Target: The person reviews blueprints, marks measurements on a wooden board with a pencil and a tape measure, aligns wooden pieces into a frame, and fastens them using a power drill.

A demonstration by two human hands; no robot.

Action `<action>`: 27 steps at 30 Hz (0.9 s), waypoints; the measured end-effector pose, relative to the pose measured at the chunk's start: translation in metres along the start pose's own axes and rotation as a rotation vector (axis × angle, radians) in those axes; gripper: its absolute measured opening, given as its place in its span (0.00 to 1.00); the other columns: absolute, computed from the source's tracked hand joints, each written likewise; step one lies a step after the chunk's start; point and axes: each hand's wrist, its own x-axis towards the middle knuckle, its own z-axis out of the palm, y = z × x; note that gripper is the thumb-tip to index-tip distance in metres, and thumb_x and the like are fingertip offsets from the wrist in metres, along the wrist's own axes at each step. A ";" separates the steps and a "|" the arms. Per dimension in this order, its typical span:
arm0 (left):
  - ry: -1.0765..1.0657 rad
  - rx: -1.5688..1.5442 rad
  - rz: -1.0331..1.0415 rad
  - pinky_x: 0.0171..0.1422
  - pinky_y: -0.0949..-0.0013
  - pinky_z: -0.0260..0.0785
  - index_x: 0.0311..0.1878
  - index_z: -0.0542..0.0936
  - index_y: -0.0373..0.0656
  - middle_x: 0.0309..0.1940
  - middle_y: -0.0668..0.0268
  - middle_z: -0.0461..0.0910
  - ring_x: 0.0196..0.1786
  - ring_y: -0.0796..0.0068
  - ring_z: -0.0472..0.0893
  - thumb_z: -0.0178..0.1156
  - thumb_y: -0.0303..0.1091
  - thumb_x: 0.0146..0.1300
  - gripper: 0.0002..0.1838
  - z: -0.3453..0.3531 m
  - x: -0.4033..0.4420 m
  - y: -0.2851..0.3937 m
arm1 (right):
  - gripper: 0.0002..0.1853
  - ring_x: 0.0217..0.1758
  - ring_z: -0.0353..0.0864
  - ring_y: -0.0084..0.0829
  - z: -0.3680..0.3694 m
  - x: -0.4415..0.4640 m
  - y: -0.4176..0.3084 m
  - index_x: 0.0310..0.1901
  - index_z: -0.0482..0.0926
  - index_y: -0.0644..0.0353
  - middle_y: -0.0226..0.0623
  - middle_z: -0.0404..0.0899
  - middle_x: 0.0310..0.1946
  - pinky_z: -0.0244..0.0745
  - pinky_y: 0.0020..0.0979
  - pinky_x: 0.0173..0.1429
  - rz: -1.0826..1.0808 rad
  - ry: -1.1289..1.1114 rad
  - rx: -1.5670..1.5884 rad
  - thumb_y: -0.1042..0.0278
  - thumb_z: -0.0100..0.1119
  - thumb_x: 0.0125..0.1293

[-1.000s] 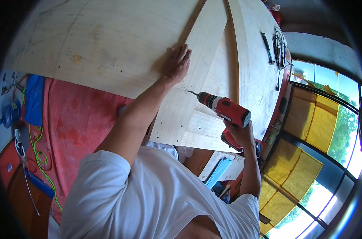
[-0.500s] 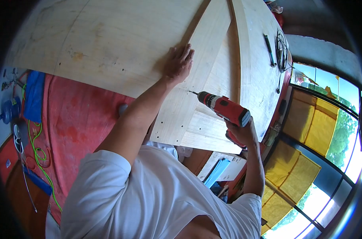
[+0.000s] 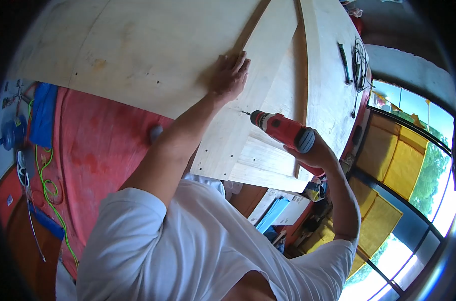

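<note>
My right hand (image 3: 319, 151) is wrapped round the handle of a red and black cordless drill (image 3: 283, 129). The drill's thin bit points left and its tip meets the pale wooden board (image 3: 223, 138), or sits just over it; which one I cannot tell. My left hand (image 3: 230, 79) lies on that board, up and left of the bit, with its fingers stretched out along the board's edge. Several small dark holes or screw heads dot the near end of the board. Beneath it is a large plywood sheet (image 3: 147, 45).
A second wooden strip (image 3: 314, 65) runs along the right of the sheet. Beyond it lie a dark-handled tool (image 3: 344, 63) and a coiled black cable (image 3: 358, 65). Red sheeting (image 3: 107, 145) is on the left, near a green cord (image 3: 50, 185). Windows with yellow panels stand at right.
My right elbow has swung outward to the right, and my hand and the drill's rear have shifted slightly right. The view has moved a little. My left hand stays on the board.
</note>
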 end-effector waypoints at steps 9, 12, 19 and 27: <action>-0.016 -0.015 -0.005 0.78 0.46 0.52 0.67 0.73 0.41 0.73 0.57 0.63 0.73 0.57 0.64 0.48 0.42 0.73 0.24 0.002 -0.002 -0.001 | 0.22 0.34 0.87 0.35 -0.005 -0.002 -0.024 0.50 0.79 0.61 0.41 0.85 0.31 0.83 0.37 0.42 0.067 -0.012 0.073 0.64 0.70 0.55; -0.023 -0.007 -0.001 0.78 0.46 0.51 0.67 0.73 0.41 0.73 0.57 0.63 0.74 0.57 0.64 0.48 0.42 0.74 0.24 0.003 -0.002 -0.001 | 0.21 0.32 0.87 0.34 -0.002 -0.004 -0.022 0.51 0.79 0.62 0.41 0.85 0.30 0.84 0.37 0.39 -0.008 0.025 0.011 0.65 0.69 0.55; 0.010 0.009 0.002 0.77 0.46 0.54 0.67 0.73 0.44 0.74 0.59 0.63 0.70 0.56 0.70 0.52 0.42 0.71 0.24 0.001 -0.002 -0.001 | 0.21 0.29 0.87 0.33 -0.003 -0.003 -0.023 0.50 0.79 0.62 0.39 0.84 0.27 0.84 0.36 0.36 0.086 -0.018 0.075 0.67 0.69 0.55; 0.014 -0.006 0.009 0.78 0.47 0.52 0.66 0.74 0.41 0.72 0.56 0.65 0.73 0.57 0.65 0.51 0.42 0.72 0.24 0.002 -0.002 -0.001 | 0.20 0.29 0.86 0.34 -0.004 -0.004 -0.029 0.50 0.79 0.62 0.40 0.85 0.28 0.84 0.36 0.36 0.027 0.006 0.023 0.68 0.68 0.55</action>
